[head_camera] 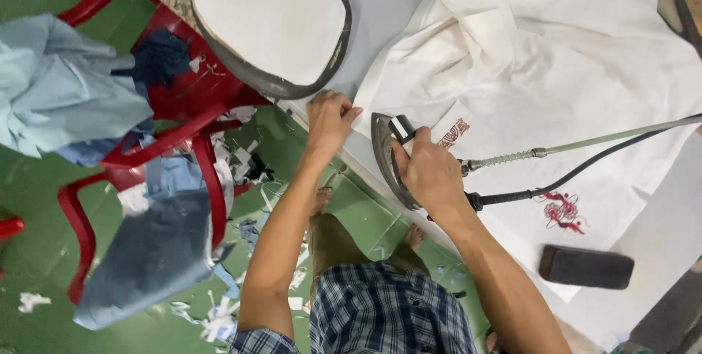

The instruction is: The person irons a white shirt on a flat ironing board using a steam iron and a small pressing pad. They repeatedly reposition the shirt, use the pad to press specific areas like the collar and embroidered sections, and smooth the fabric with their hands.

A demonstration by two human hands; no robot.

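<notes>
Both hands worked apart: left hand [330,116] pinched the crumpled white cotton garment [556,54] at the ironing table [387,10] edge; right hand [430,171] clamped the grey steam iron [386,151].

Blue-and-white plaid shirt [387,310] — short sleeves, brown trousers [340,240], bare forearms

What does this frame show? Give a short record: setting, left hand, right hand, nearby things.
setting: ironing table seen from above, green floor below
left hand: left hand pinches the edge of the white garment
right hand: right hand grips the handle of the iron, which rests on the garment
nearby things: dark pad on the table; red chair piled with blue clothes; scraps on the floor
</notes>
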